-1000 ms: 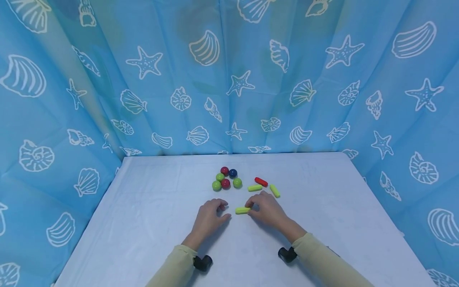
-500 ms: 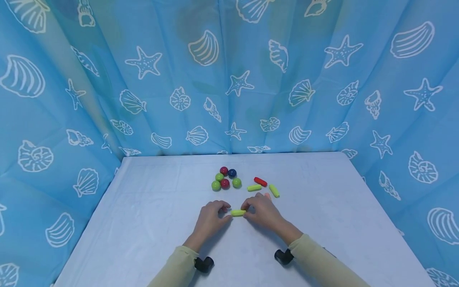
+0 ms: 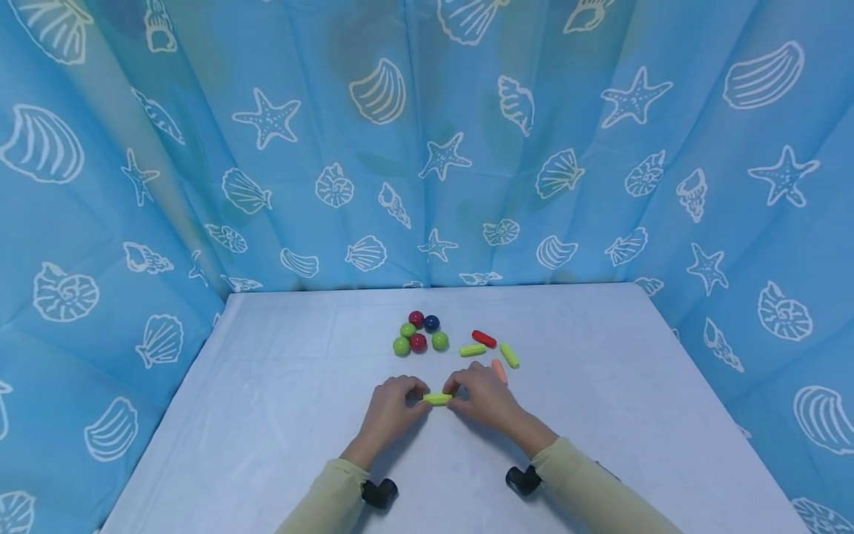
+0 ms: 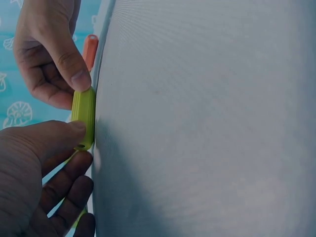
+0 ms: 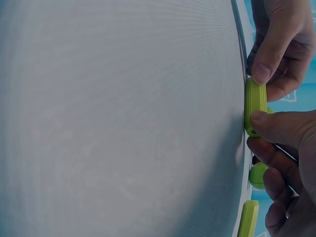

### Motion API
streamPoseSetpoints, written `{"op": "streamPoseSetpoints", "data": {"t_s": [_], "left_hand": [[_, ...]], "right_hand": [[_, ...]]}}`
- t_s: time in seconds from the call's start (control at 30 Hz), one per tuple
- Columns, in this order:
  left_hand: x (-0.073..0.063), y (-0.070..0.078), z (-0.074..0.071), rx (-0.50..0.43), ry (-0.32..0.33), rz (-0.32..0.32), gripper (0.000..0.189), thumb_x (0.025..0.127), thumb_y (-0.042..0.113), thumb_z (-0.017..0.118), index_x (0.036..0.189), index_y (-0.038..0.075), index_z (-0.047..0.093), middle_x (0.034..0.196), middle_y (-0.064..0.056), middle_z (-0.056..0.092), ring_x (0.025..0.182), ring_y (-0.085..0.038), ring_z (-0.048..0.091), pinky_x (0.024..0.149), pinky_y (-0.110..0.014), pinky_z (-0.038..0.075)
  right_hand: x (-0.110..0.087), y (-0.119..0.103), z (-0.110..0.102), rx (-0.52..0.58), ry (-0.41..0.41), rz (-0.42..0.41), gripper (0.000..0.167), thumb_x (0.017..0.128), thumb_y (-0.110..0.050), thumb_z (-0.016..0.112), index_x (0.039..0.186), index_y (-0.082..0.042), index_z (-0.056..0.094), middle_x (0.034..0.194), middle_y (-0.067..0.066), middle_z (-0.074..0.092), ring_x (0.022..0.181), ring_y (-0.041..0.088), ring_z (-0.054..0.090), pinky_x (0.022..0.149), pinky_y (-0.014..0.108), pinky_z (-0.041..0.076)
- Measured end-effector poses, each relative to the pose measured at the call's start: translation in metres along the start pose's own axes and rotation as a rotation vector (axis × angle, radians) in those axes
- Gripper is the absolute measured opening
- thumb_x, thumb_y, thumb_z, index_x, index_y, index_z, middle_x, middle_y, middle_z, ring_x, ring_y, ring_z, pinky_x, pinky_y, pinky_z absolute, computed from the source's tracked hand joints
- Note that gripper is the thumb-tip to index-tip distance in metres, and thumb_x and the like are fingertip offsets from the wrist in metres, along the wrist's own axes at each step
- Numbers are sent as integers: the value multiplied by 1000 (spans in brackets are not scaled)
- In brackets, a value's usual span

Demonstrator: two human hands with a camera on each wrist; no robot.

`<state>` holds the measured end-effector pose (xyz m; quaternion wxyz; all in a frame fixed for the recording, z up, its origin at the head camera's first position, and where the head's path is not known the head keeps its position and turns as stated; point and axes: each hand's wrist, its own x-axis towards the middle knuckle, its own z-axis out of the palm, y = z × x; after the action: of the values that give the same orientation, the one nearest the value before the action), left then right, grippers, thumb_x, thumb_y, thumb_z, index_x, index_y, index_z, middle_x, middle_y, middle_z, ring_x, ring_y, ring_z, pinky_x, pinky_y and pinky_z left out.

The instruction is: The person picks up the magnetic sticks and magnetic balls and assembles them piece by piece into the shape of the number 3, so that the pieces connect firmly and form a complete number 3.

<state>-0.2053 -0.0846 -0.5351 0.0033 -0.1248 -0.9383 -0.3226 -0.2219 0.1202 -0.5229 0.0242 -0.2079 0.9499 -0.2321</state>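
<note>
A lime-green ribbed cylindrical bead (image 3: 437, 399) lies sideways between my two hands, low over the white table. My left hand (image 3: 389, 409) pinches its left end, and my right hand (image 3: 488, 400) pinches the right end. Seen from the left wrist, a small hole shows in the near end of this bead (image 4: 85, 118), with the left thumb on its ribbed side. In the right wrist view, the right thumb presses the near end of the bead (image 5: 256, 101) while the left hand (image 5: 284, 49) holds the far one.
Beyond the hands, several round balls, among them a dark blue ball (image 3: 431, 322) and a green ball (image 3: 440, 340), sit together. To their right lie a red cylinder (image 3: 484, 339), two lime-green cylinders (image 3: 510, 355) and a pink-orange one (image 3: 499, 371). A blue seashell curtain (image 3: 427, 185) surrounds the white table (image 3: 293, 356).
My right hand has moved left, bringing the lime-green bead to my left hand, which now pinches its other end. The pink-orange cylinder has come into view behind the right hand.
</note>
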Motion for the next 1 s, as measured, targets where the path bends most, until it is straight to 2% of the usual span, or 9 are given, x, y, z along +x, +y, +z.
{"op": "streamPoseSetpoints", "data": {"t_s": [0.4,0.67,0.83,1.0], "left_hand": [[0,0,0,-20,-12,-14,17,86,20,82,102,21,75,93,10,68,94,-14,60,89,-39,51],[2,1,-1,-17,-16,-1,16,86,18,82,100,20,75,91,9,67,91,-14,59,87,-39,51],[2,1,-2,-12,-24,-7,16,85,18,83,100,19,76,90,9,68,91,-14,60,87,-39,52],[1,2,-2,-17,-22,3,16,86,18,82,100,18,75,91,8,68,90,-14,60,86,-40,52]], "right_hand": [[0,0,-2,43,-25,3,18,85,-22,83,101,-23,75,90,-12,68,83,11,49,76,31,45],[1,0,-2,81,-55,29,18,87,-24,82,102,-23,73,91,-12,66,88,12,53,84,36,49],[4,3,-2,102,-75,31,13,92,-28,77,104,-24,72,91,-13,65,90,11,56,86,35,50],[9,5,-4,171,-69,86,10,95,-26,73,104,-22,71,93,-11,65,92,11,59,88,35,52]]}}
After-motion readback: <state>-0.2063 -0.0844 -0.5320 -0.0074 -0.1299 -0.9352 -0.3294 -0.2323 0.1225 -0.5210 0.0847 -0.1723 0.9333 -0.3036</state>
